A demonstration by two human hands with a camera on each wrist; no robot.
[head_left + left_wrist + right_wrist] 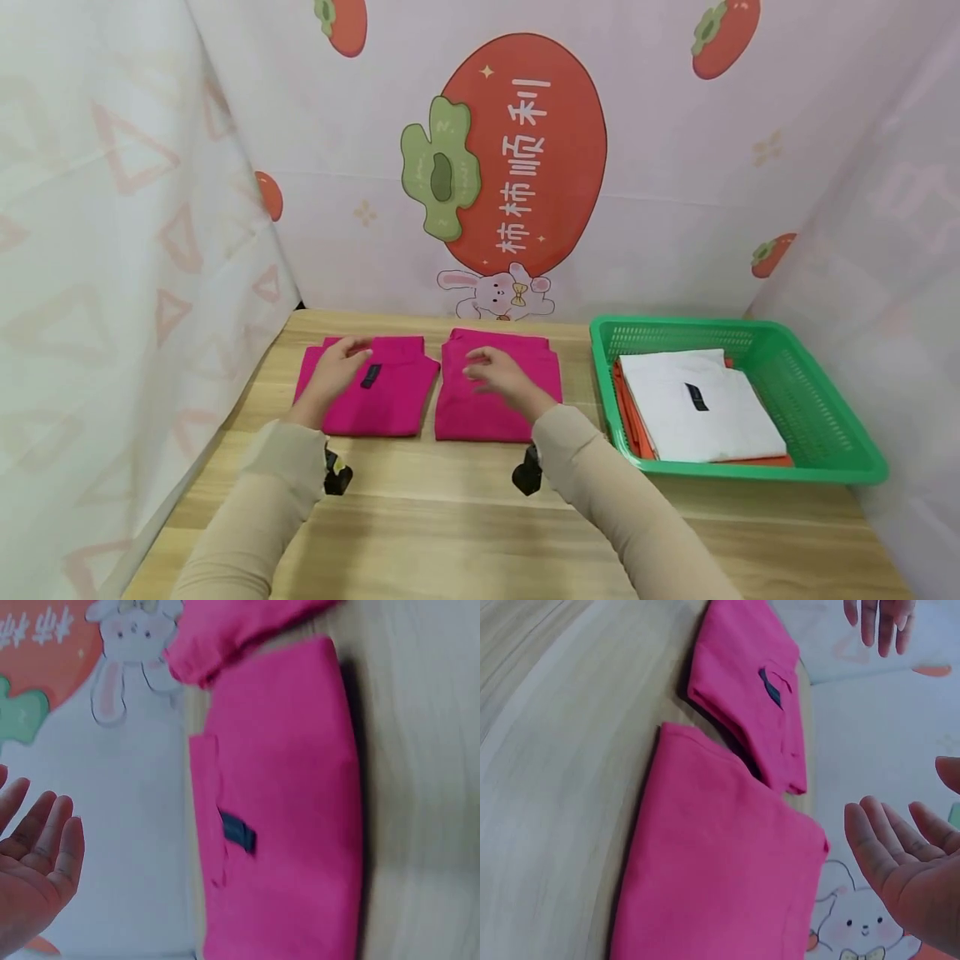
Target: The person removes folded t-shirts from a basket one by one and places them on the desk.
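Observation:
Two folded magenta shirts lie side by side on the wooden table. My left hand (339, 372) hovers over the left shirt (390, 408), which shows a dark label (238, 832) near its neckline. Over the right shirt (480, 417), no label showing, is my right hand (504, 377). Both hands hold nothing, with fingers loosely bent in the head view. In the wrist views the left hand (37, 862) and right hand (907, 862) appear with fingers spread, apart from the cloth.
A green plastic basket (832, 400) stands on the right of the table (420, 533). Inside it a folded white shirt (697, 417) with a dark label lies on orange-red folded cloth (633, 417). Printed fabric walls (675, 250) enclose the table at the back and sides.

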